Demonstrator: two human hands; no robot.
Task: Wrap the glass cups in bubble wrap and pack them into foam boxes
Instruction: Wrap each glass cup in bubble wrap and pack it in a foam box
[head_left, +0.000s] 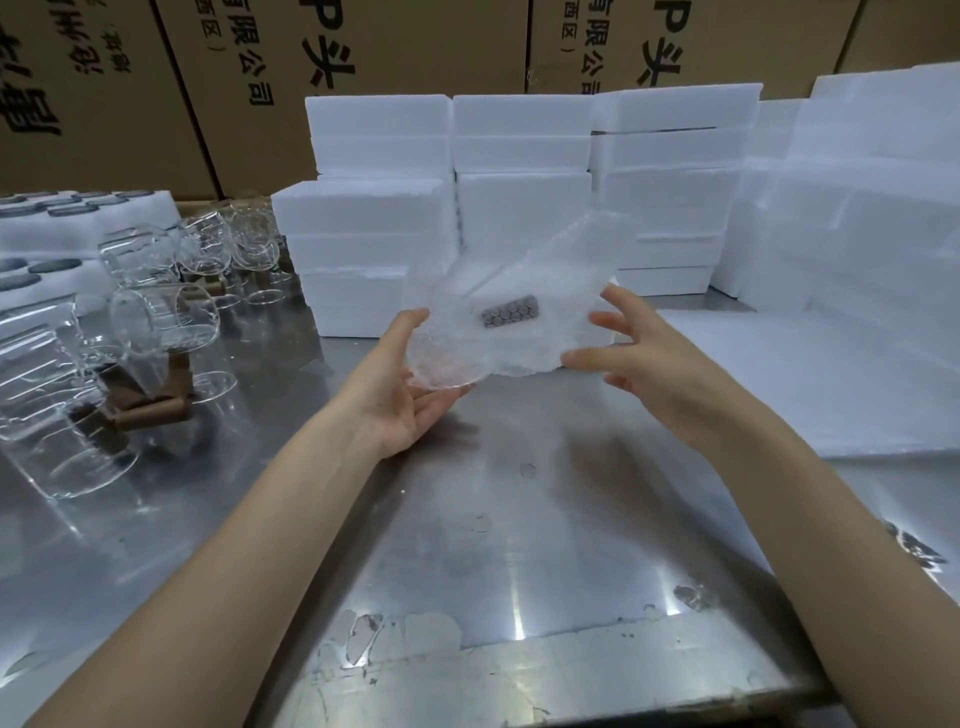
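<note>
Both hands hold a cup bundled in bubble wrap up off the worktop, in front of the stacked foam boxes. The left hand cups the bundle's near end from below, palm up, so the round base sits in it. The right hand has its fingers spread and lightly bent at the far side, touching the loose edge, probably to tuck or roll it round. A dark strip shows through the wrap; what it is I cannot tell. Bare cups lie and stand at the left, within easy reach, still to be wrapped. A flat foam sheet rests at the right
</note>
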